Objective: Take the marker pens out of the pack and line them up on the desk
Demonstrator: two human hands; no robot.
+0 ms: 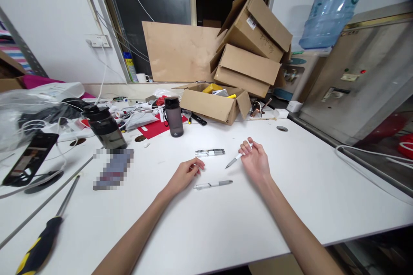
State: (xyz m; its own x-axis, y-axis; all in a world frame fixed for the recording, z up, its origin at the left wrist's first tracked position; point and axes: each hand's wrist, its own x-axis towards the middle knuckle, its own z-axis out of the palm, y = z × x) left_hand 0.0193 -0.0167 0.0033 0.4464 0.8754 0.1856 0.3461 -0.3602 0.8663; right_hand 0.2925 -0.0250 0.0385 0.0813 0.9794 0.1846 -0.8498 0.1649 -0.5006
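Observation:
Between the bent fingers of my right hand [255,161] is a white pen [239,156] with a grey grip, its tip slanting down to the left just over the table. My left hand [187,173] rests on the table, empty, its fingers loosely curved with a gap by the thumb. A few pens [209,152] lie side by side just beyond the left fingertips. Nearer to me, one single pen [213,184] lies crosswise between my two forearms, its grey end toward the right.
A dark bottle [174,118] and an open cardboard box [209,105] stand at the back of the white table [309,184]. On the left are another bottle [105,126], a phone on a stand [30,159], a screwdriver [48,232] and tangled cables. A metal cabinet [361,68] borders the right.

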